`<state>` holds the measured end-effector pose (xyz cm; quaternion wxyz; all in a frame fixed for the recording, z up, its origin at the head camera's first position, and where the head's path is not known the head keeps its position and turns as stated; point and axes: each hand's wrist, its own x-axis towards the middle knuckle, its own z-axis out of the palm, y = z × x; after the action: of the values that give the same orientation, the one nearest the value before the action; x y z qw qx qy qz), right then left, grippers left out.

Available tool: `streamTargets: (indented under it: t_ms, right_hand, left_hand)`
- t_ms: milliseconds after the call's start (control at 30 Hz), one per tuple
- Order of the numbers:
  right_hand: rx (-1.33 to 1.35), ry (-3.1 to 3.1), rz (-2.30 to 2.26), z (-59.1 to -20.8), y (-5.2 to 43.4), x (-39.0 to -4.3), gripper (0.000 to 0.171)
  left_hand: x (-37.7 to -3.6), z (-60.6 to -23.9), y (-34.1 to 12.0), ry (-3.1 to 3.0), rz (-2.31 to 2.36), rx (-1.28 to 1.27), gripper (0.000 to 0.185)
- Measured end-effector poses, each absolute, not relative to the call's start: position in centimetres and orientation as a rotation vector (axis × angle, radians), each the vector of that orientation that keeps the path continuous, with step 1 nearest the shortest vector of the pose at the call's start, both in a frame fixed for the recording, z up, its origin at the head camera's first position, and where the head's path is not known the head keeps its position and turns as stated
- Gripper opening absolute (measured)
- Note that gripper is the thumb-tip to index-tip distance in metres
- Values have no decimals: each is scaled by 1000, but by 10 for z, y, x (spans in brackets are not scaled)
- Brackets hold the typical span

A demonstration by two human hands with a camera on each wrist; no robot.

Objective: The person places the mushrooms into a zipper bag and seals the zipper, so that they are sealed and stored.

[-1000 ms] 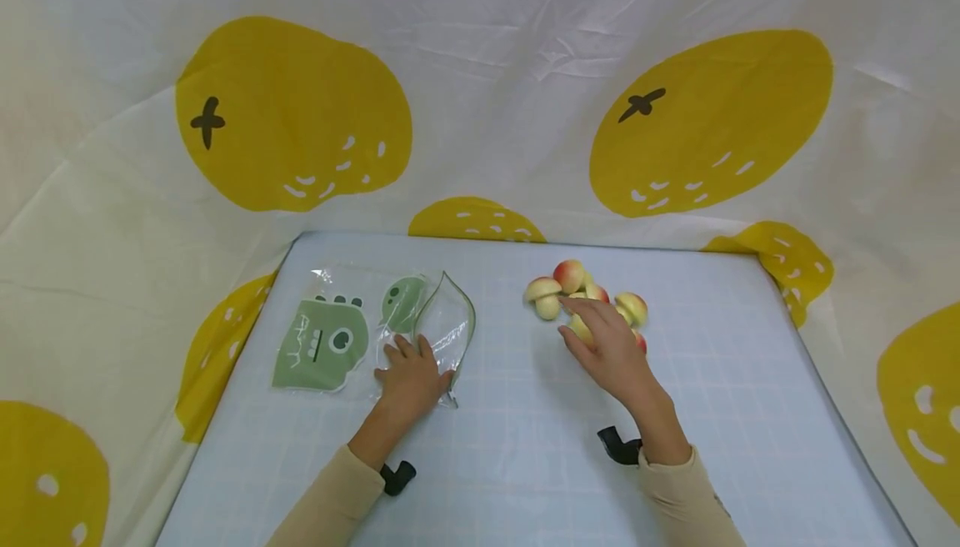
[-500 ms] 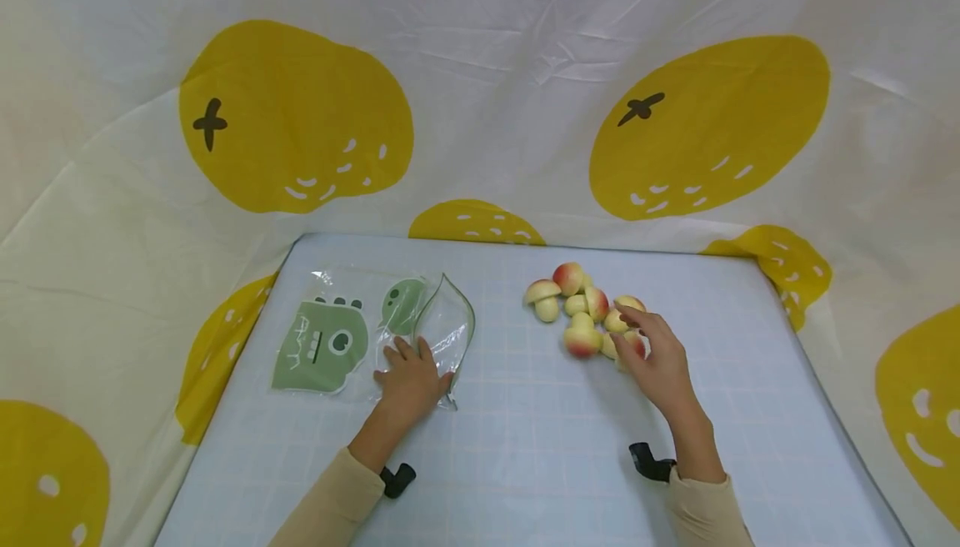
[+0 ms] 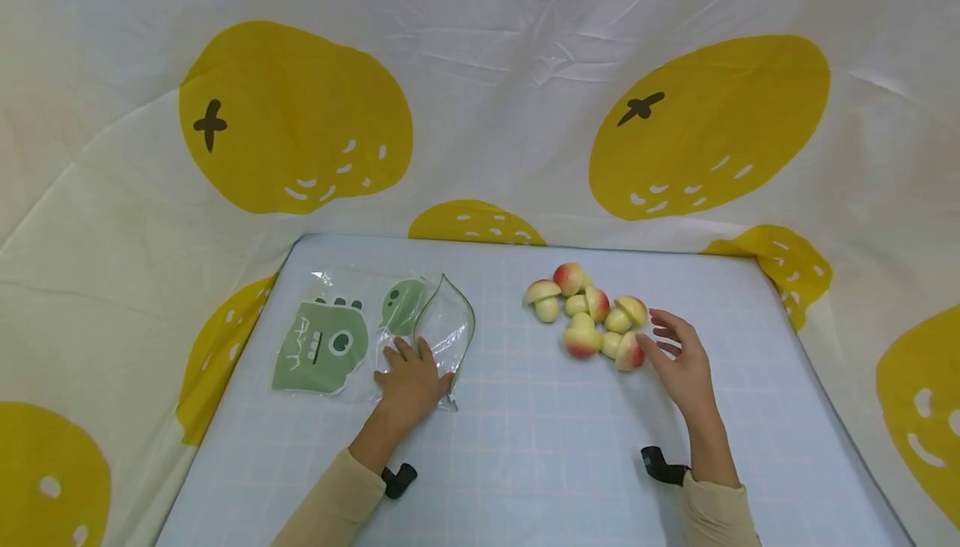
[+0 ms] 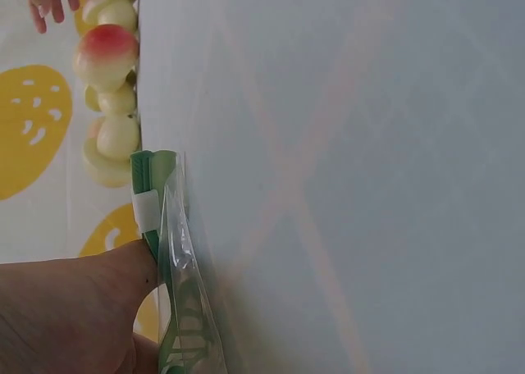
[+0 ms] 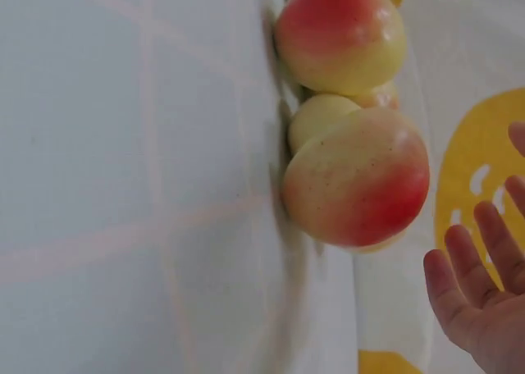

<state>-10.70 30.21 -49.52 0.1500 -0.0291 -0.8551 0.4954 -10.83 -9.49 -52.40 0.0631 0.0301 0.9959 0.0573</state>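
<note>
Bag (image 3: 375, 330) lay at left of mat (image 3: 525, 447), toy mushrooms (image 3: 588, 313) clustered at right, w/ cloth (image 3: 480, 88) behind.

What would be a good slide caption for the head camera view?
Left hand rests on a clear plastic bag while the right hand, fingers relaxed, sits beside a cluster of toy mushrooms on a blue mat.
</note>
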Motion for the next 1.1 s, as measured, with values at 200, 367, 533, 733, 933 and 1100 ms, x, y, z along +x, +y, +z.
streamTargets:
  t_ms: [200,367,533,733,933,1100]
  right_hand:
    - [-230,-2436,1622,-504,306,-107,56]
    - [-261,-2439,1771,-512,311,-107,66]
    - [-392,-2599,1771,-515,313,-107,79]
    - [-451,-2689,1762,-519,311,-105,84]
    - [-454,-2702,1739,-522,307,-105,83]
    - [-417,-2682,1748,-525,306,-106,79]
  left_hand:
    - [-109,-525,-95,3026,163,104,85]
    - [-108,-523,-95,3027,163,103,84]
    - [-108,-519,-94,3011,174,91,84]
    - [-107,-520,-94,2996,184,87,84]
    - [-107,-522,-94,3015,184,100,84]
    - [-107,-523,-95,3021,179,104,84]
